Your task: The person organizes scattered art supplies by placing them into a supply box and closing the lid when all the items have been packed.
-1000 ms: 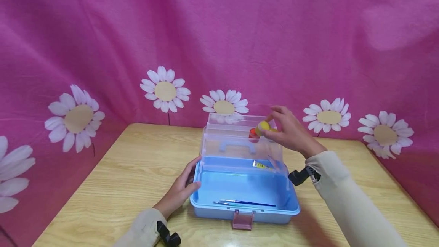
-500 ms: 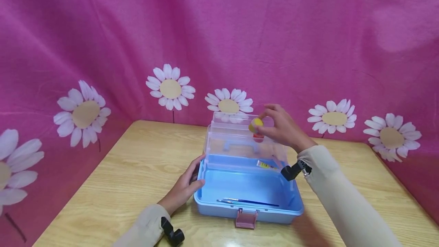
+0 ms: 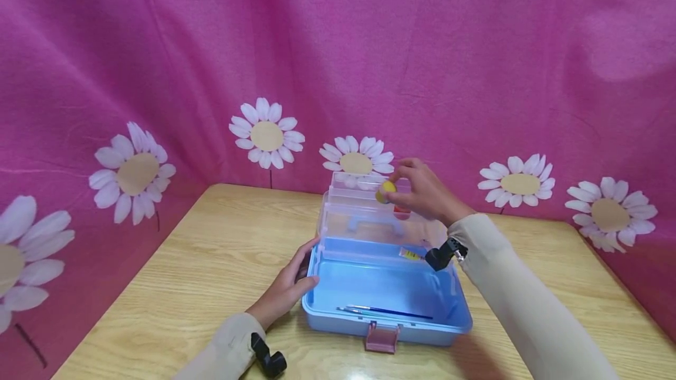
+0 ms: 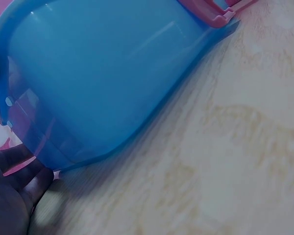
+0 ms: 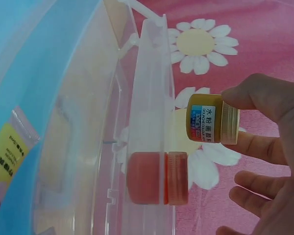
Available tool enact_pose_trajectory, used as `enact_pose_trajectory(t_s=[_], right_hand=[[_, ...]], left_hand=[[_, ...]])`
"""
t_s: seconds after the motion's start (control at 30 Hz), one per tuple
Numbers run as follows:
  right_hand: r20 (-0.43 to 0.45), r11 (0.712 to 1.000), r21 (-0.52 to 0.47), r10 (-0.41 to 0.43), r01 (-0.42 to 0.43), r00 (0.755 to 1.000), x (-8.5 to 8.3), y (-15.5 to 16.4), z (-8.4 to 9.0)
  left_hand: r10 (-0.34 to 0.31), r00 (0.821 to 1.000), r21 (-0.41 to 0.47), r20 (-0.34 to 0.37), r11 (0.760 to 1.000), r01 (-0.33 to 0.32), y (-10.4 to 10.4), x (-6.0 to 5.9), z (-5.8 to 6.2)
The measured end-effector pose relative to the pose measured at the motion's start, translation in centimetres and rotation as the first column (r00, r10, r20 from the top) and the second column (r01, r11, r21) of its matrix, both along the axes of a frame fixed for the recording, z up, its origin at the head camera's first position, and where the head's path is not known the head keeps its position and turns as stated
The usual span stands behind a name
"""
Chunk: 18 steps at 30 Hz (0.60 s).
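Observation:
My right hand pinches a small yellow gouache paint jar by its cap between thumb and fingertips, above the raised lid's tray. A red paint jar sits in that clear tray, its cap jutting past the edge in the right wrist view. With thumb at the rim and fingers around the outside, my left hand holds the left side of a blue storage box. Its clear lid stands raised at the back. Inside lie a yellow paint tube and thin paintbrushes along the front.
A pink latch hangs at the box's front. The box stands on a light wooden table. A magenta cloth with daisies hangs behind and beside the table.
My right hand has carried the yellow jar leftward along the raised tray, away from directly beside the red jar. The left hand keeps its hold on the box. The head view has shifted slightly.

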State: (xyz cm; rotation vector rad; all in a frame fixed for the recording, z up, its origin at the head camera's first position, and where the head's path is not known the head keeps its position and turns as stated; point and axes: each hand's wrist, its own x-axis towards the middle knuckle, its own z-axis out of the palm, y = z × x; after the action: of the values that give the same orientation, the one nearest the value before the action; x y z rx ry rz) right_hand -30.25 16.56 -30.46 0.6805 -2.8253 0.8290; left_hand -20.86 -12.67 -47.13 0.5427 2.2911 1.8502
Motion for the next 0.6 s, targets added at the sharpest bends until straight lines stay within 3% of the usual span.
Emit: enact_pose_trajectory(t_s=[0.6], right_hand=[[0.05, 0.998, 0.062, -0.008, 0.005, 0.999, -0.8, -1.2, -1.0]], left_hand=[[-0.014, 1.0, 0.01, -0.004, 1.0, 0.014, -0.2, 0.0, 0.1]])
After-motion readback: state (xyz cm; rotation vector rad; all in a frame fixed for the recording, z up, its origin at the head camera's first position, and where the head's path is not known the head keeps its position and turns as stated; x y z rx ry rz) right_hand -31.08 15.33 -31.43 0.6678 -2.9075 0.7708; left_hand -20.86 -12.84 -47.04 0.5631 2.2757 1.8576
